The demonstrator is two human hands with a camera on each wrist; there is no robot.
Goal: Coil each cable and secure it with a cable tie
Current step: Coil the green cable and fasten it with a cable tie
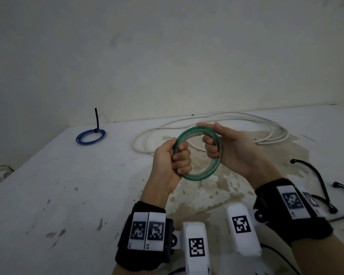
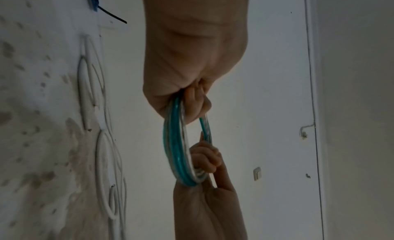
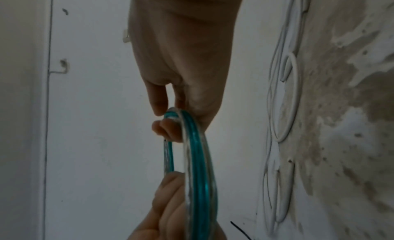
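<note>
A green cable wound into a ring (image 1: pixel 202 173) hangs in the air above the table between both hands. My left hand (image 1: pixel 174 155) grips its left side with fingers curled round the strands. My right hand (image 1: pixel 216 143) holds the right side, fingers curled through the ring and thumb on top. The left wrist view shows the green coil (image 2: pixel 177 152) edge-on below the left hand (image 2: pixel 192 98). The right wrist view shows the green coil (image 3: pixel 198 159) below the right hand (image 3: pixel 170 119). A blue coil (image 1: pixel 90 136) with a black cable tie (image 1: pixel 96 121) standing up lies far left.
A long white cable (image 1: pixel 207 124) lies in loose loops on the stained white table (image 1: pixel 58 185) behind the hands. Loose black cable ties (image 1: pixel 314 171) lie at the right, near my right wrist. A pale wall rises behind the table.
</note>
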